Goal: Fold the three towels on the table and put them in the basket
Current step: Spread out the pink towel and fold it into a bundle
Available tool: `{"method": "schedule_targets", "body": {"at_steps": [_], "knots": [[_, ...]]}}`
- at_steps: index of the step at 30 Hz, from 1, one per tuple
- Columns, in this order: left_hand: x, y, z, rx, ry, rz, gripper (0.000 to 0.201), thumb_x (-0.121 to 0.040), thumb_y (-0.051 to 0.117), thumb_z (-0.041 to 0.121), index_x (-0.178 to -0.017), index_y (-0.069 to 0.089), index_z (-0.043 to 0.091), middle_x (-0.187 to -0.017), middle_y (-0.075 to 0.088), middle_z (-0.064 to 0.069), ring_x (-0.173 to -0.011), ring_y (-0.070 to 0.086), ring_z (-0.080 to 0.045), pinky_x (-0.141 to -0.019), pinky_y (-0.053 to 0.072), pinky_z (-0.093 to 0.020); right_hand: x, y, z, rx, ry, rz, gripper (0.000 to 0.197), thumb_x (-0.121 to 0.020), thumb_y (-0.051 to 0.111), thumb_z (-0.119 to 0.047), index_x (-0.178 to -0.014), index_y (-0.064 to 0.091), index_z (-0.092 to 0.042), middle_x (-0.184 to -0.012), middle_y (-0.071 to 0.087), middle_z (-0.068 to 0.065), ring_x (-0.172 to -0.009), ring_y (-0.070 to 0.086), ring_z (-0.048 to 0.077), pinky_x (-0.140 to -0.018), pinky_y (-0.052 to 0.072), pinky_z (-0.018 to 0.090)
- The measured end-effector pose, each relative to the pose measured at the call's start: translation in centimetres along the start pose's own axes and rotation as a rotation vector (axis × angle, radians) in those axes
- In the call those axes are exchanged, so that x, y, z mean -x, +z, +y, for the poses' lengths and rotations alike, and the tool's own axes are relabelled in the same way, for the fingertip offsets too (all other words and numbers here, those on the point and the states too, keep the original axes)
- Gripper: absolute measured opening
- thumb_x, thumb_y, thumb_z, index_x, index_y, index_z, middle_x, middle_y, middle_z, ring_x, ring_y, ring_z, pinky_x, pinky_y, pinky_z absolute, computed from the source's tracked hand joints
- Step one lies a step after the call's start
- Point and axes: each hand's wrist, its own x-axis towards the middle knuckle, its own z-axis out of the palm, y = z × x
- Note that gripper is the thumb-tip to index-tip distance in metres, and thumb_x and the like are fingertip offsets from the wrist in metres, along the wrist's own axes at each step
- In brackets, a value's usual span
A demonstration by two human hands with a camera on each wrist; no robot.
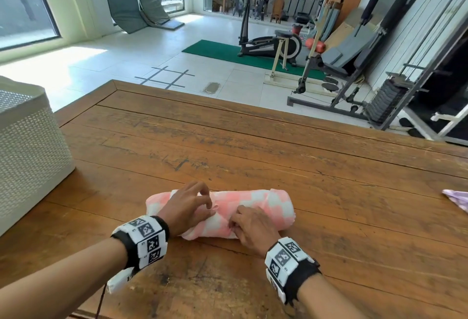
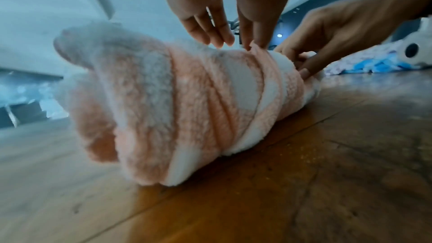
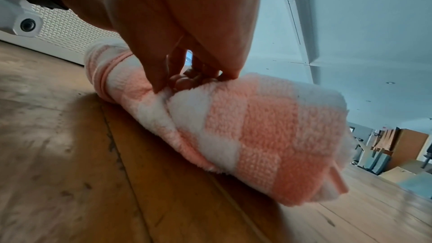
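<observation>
Basket [image 1: 30, 146] of white perforated plastic stands at the left edge of the wooden table [image 1: 253, 141], upright; only its side wall and part of the rim show, so what lies inside cannot be told. Near the front edge of the table, about midway along it, lies the pink-and-white checked towel [image 1: 266, 202], rolled into a thick bundle with its long side running left to right. Both hands are on the middle of the roll. The left hand [image 1: 187, 207] pinches a small fold of cloth on top between thumb and forefinger, while its other fingers [image 2: 210, 34] hang loosely over the roll. The right hand [image 1: 253, 227] sits just beside it, fingers curled in and gripping the towel's edge, with the fingertips [image 3: 184, 82] pressed into the pile. At the right edge of the table, well apart from the roll, a corner of a lilac cloth [image 1: 457, 199] shows; in the left wrist view it lies crumpled with some blue fabric [image 2: 374, 64] beside it
</observation>
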Motion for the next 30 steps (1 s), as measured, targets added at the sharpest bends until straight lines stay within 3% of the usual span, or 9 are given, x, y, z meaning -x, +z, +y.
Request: {"method": "schedule_targets", "body": {"at_steps": [3,6,9,13,16,19,23,26,30], "knots": [[-0.3,0.2,0.5,-0.091,0.090,0.007,0.039,-0.089,0.039,0.041,-0.068,0.066,0.022,-0.076,0.058,0.006,-0.071,0.051,-0.009,-0.061,0.041,-0.016,-0.2,-0.1,-0.1,-0.011,0.016,0.000,0.020,-0.095,0.050,-0.021,-0.107,0.065,-0.018,-0.111,0.059,0.003,-0.100,0.055,0.023,-0.085,0.039,0.030],[-0.9,0.7,1.1,-0.077,0.123,-0.052,0.034,-0.093,0.037,0.034,-0.074,0.060,0.020,-0.079,0.059,0.005,-0.072,0.053,-0.012,-0.065,0.044,-0.021,-0.3,0.0,-0.2,-0.023,0.033,0.008,0.018,-0.095,0.050,-0.022,-0.104,0.065,-0.018,-0.110,0.060,0.003,-0.098,0.057,0.024,-0.085,0.042,0.032],[-1.7,0.9,1.7,-0.193,0.172,-0.099,0.010,-0.083,0.058,0.026,-0.073,0.061,0.024,-0.076,0.062,0.010,-0.069,0.057,-0.010,-0.066,0.042,-0.017,-0.4,-0.1,-0.2,-0.030,0.042,0.015,0.019,-0.096,0.048,-0.022,-0.105,0.064,-0.018,-0.109,0.060,0.003,-0.098,0.057,0.024,-0.086,0.043,0.032],[-2.5,0.4,1.6,-0.391,0.134,-0.181,0.018,-0.062,0.083,0.026,-0.070,0.068,0.028,-0.071,0.065,0.012,-0.073,0.060,-0.014,-0.066,0.049,-0.026,-0.8,-0.2,-0.3,-0.059,0.072,0.014,0.019,-0.095,0.049,-0.022,-0.105,0.065,-0.018,-0.109,0.061,0.002,-0.098,0.057,0.023,-0.087,0.044,0.032],[-2.4,-0.6,1.5,-0.523,0.195,-0.262,0.010,-0.076,0.067,0.038,-0.076,0.072,0.030,-0.079,0.068,0.010,-0.085,0.061,-0.017,-0.078,0.044,-0.034,-1.2,-0.1,-0.3,-0.049,0.083,0.000,0.019,-0.094,0.051,-0.022,-0.105,0.067,-0.018,-0.109,0.062,0.002,-0.097,0.058,0.024,-0.086,0.047,0.034],[-2.4,-1.4,1.1,-0.593,0.251,-0.374,0.041,-0.078,0.041,0.056,-0.078,0.070,0.028,-0.083,0.065,0.005,-0.090,0.056,-0.020,-0.082,0.032,-0.037,-1.4,-0.2,-0.6,-0.045,0.092,-0.025,0.020,-0.094,0.051,-0.020,-0.106,0.067,-0.016,-0.111,0.062,0.004,-0.098,0.059,0.025,-0.088,0.047,0.034],[-2.9,-2.0,1.1,-0.632,0.305,-0.553,0.042,-0.080,0.046,0.060,-0.083,0.068,0.025,-0.098,0.058,-0.003,-0.103,0.048,-0.025,-0.091,0.038,-0.042,-1.6,0.1,-1.1,-0.036,0.093,-0.077,0.023,-0.095,0.048,-0.018,-0.108,0.066,-0.014,-0.115,0.061,0.006,-0.101,0.059,0.029,-0.089,0.046,0.036],[-3.1,-1.6,1.4,-0.523,0.227,-0.671,0.043,-0.095,0.040,0.049,-0.102,0.067,0.017,-0.124,0.044,-0.009,-0.123,0.032,-0.028,-0.104,0.026,-0.043,-1.8,0.4,-1.6,-0.004,0.086,-0.099,0.024,-0.096,0.046,-0.017,-0.111,0.064,-0.011,-0.116,0.058,0.009,-0.102,0.057,0.030,-0.089,0.046,0.038],[-2.7,-1.5,0.9,-0.422,0.131,-0.633,0.046,-0.096,0.037,0.052,-0.108,0.063,0.016,-0.127,0.040,-0.006,-0.124,0.029,-0.024,-0.107,0.024,-0.039,-1.7,0.2,-1.6,-0.018,0.087,-0.103,0.021,-0.095,0.048,-0.018,-0.108,0.064,-0.012,-0.112,0.058,0.008,-0.101,0.057,0.028,-0.083,0.044,0.036]]}}
